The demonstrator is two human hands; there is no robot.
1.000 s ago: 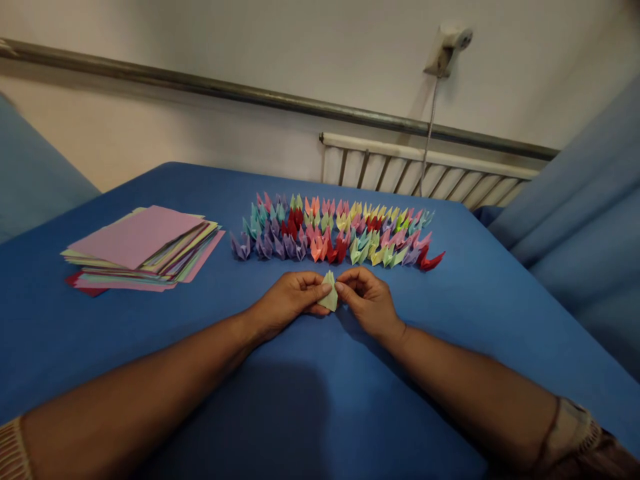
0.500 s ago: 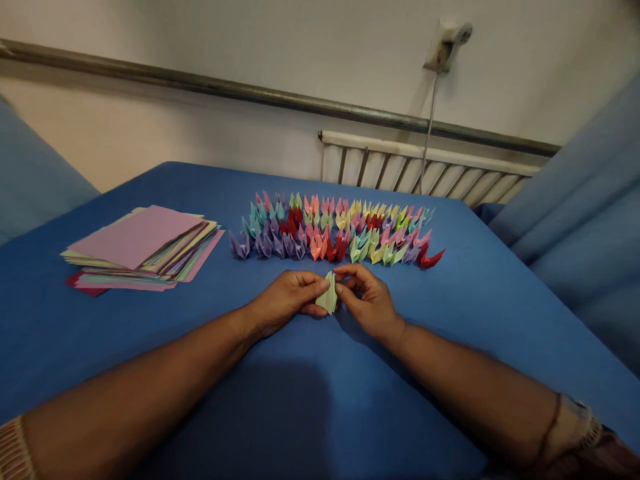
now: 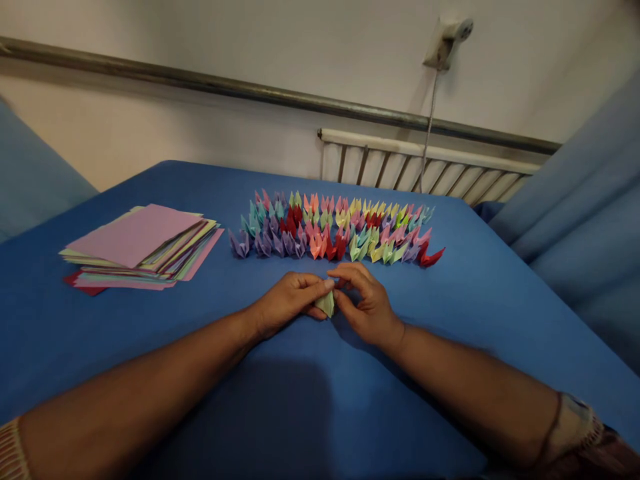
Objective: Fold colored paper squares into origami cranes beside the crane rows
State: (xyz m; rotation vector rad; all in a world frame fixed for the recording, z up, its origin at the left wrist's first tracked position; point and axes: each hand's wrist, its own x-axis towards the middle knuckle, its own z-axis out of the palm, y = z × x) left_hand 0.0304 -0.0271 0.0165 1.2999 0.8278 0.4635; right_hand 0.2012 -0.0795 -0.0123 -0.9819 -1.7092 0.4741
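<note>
A small pale green folded paper piece (image 3: 327,304) sits between my two hands, low over the blue table (image 3: 280,413). My left hand (image 3: 287,301) pinches it from the left with fingers closed. My right hand (image 3: 363,300) curls over its top and right side, fingers closed on it, hiding most of the paper. Just beyond my hands stand several rows of small folded paper cranes (image 3: 333,230) in many colours.
A stack of coloured square paper sheets (image 3: 143,247) lies at the left of the table. A red crane (image 3: 431,256) ends the front row at the right. Behind the table are a wall rail, a radiator (image 3: 425,170) and blue curtains on both sides.
My right hand has moved up and over the green paper, covering its tip. The paper shows less than before and sits lower between the fingers.
</note>
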